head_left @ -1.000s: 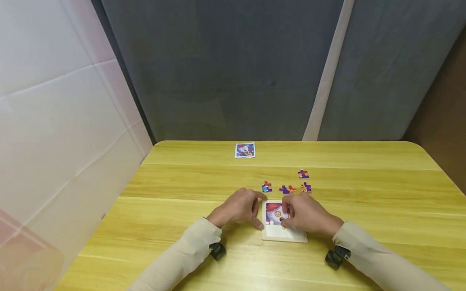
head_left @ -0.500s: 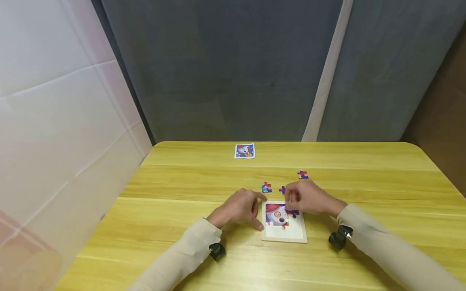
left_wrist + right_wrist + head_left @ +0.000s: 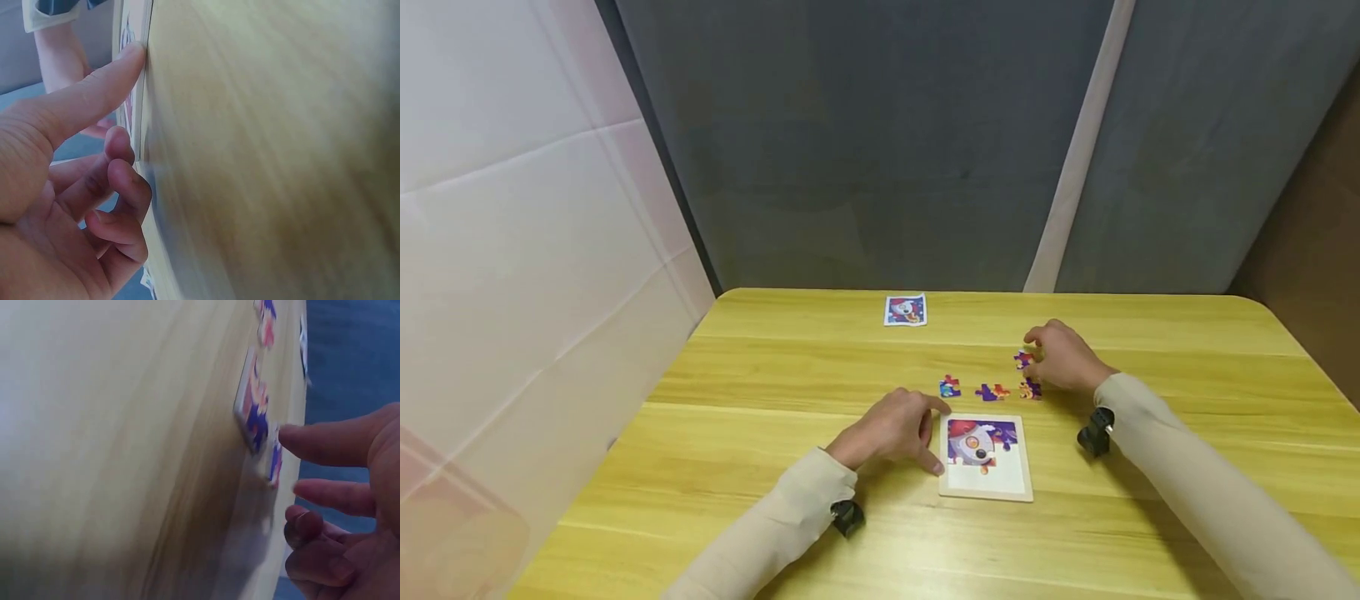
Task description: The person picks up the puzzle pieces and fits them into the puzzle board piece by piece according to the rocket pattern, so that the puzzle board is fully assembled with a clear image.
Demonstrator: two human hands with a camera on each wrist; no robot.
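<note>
A small wooden puzzle tray point(image 3: 1000, 482) lies on the yellow table point(image 3: 775, 467), its upper half filled with a red and purple picture. My left hand point(image 3: 934, 435) rests at the tray's left edge; in the left wrist view its thumb point(image 3: 119, 69) presses against the tray's side point(image 3: 145, 94) while the other fingers curl beside it. My right hand point(image 3: 1036, 357) is farther back to the right, its fingertips spread around two loose pieces point(image 3: 1022, 360) point(image 3: 1030, 389). The right wrist view shows that hand point(image 3: 290, 461) just beside a purple piece point(image 3: 273, 464), nothing pinched.
Two more loose pieces point(image 3: 950, 387) point(image 3: 992, 392) lie in a row behind the tray. A small picture card point(image 3: 905, 309) sits near the table's far edge. Grey curtains hang behind the table and a white panel stands at the left.
My right hand left the tray, where it had set a purple piece at the upper right, and moved back and right to the loose pieces. The left hand stayed put.
</note>
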